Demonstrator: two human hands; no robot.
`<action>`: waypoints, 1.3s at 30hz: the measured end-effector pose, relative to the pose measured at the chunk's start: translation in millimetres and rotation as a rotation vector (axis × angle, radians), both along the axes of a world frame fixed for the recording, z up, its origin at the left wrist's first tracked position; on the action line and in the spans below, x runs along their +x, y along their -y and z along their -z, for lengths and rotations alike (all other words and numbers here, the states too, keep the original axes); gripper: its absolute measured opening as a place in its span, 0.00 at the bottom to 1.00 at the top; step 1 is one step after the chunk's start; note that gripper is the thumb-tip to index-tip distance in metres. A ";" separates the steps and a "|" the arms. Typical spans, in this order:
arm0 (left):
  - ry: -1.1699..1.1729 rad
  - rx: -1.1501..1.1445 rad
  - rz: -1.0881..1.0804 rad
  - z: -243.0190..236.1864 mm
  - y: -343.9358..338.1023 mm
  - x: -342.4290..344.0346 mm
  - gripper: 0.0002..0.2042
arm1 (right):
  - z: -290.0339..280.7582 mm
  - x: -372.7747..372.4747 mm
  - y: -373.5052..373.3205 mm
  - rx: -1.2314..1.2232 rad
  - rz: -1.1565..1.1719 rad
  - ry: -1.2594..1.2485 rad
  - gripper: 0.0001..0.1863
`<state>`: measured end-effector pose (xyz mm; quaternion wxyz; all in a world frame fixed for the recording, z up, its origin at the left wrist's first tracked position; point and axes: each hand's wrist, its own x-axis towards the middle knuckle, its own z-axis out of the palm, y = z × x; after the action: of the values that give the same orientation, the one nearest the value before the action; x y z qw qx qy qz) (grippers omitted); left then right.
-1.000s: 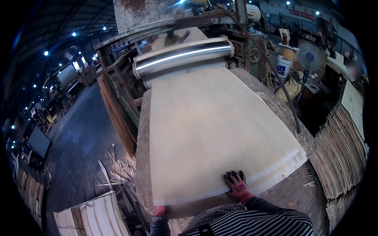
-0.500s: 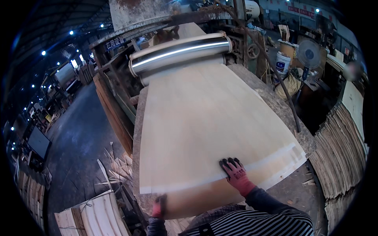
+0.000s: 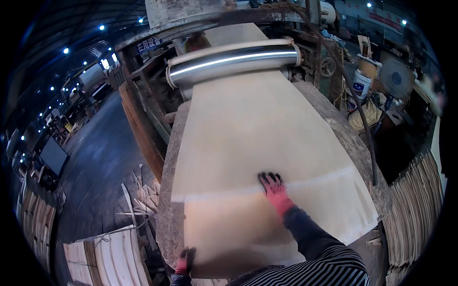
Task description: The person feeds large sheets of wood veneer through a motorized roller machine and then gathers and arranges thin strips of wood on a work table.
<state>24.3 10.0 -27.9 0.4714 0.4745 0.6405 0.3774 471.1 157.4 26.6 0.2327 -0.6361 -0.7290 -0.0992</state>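
Note:
A pale wood veneer sheet [image 3: 248, 128] lies along the machine table, its far end running in beneath a shiny metal roller [image 3: 234, 64]. A tanner veneer sheet [image 3: 229, 229] lies nearer to me, meeting the far one along a whitish band. My right hand [image 3: 275, 193], in a pink glove with dark fingertips, rests spread and flat near that band. At the near sheet's lower left corner, my left hand [image 3: 184, 261], gloved alike, is closed on the edge. Its fingers are partly hidden.
A dark bar [image 3: 365, 119] slants down along the table's right side. Stacked veneer [image 3: 415, 209] stands at right, with a white bucket [image 3: 361, 86] and a fan [image 3: 397, 78] beyond. Bundled wood strips [image 3: 109, 260] and wood scraps [image 3: 145, 195] lie at lower left.
The near sheet has moved forward and lies flatter on the table, and the band has shifted toward the roller. My right hand has moved forward with it. The view has shifted slightly.

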 end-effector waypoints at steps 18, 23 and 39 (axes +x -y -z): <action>0.297 -0.112 0.287 -32.1 -23.8 8.4 0.19 | 5.0 -64.3 287.0 -0.377 -0.091 0.087 0.45; 0.581 -0.100 0.440 -31.5 -32.5 -10.1 0.20 | -24.9 -92.0 292.1 -0.349 -0.069 0.071 0.48; 0.711 -0.079 0.371 -10.8 -7.4 -28.2 0.20 | -69.8 -79.1 273.8 0.001 -0.078 0.129 0.30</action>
<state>-3.9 17.4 -17.1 0.7416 0.4034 0.3547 0.4018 392.0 -116.3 96.4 0.1889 -0.5994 -0.7667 -0.1313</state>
